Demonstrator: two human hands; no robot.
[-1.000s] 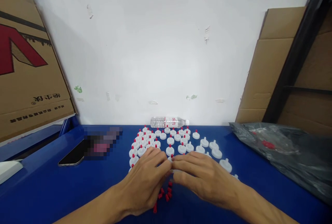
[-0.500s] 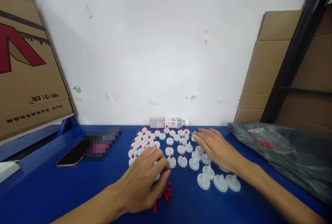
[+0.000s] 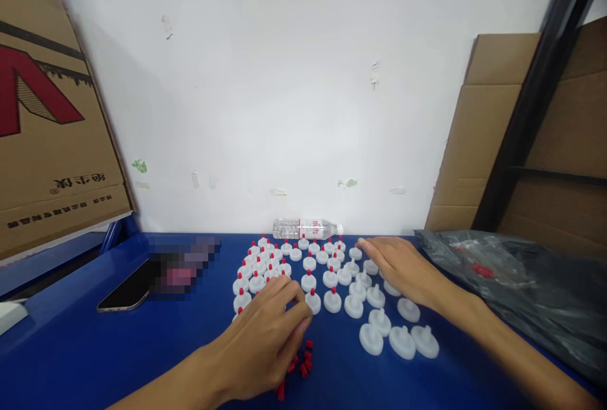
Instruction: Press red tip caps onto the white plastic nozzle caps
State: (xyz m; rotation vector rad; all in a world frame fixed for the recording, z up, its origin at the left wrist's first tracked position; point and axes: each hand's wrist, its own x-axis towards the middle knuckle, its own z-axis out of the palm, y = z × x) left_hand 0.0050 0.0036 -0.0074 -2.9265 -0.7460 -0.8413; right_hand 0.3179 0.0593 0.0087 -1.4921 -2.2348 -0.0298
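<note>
My left hand [image 3: 270, 337] is closed in a pinch over a small heap of red caps [image 3: 306, 359]; whatever is between the fingertips is hidden. Farther back and to the right, my right hand [image 3: 401, 267] stretches its fingers over some white discs with short nozzles, its fingertips beside one white disc [image 3: 355, 252]. Nothing shows in that hand. Several white discs with red caps on their nozzles, such as one capped disc [image 3: 332, 300], stand upright in the middle and left. Several bare-nozzled discs, among them one near disc [image 3: 403, 342], are on the right, some tilted.
A clear plastic bottle [image 3: 308, 228] lies along the wall. A phone [image 3: 130, 286] rests on the blue table [image 3: 190, 328] at left. Dark plastic sheeting [image 3: 521, 296] covers the right side. Cardboard [image 3: 52, 131] stands at left, with more cardboard at right.
My right hand has shifted slightly right, and a disc at its wrist shows more fully. My left hand stays pinched near the red caps; the red bit at its fingertips no longer shows.
</note>
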